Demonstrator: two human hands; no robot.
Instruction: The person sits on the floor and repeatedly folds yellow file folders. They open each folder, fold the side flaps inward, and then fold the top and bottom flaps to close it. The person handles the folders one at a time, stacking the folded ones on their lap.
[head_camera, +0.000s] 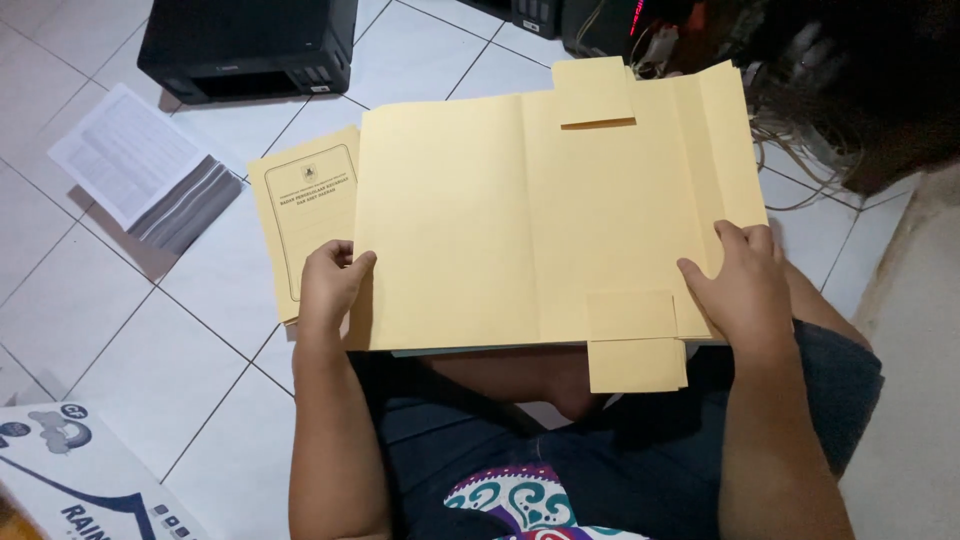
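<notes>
A large pale yellow card folder (520, 220) lies spread open over my lap, with flaps at its top and bottom edges and a folded side flap on the right. My left hand (330, 285) grips its left edge, thumb on top. My right hand (740, 285) presses on the right side flap near the lower corner. Under the left edge lies another yellow folder (300, 215) with a printed framed cover, resting on the white floor tiles.
A black printer (250, 45) stands on the floor at the top left. A stack of printed sheets (140, 165) lies beside it. A white box (70, 470) sits at the bottom left. Tangled cables (800, 150) and dark equipment fill the top right.
</notes>
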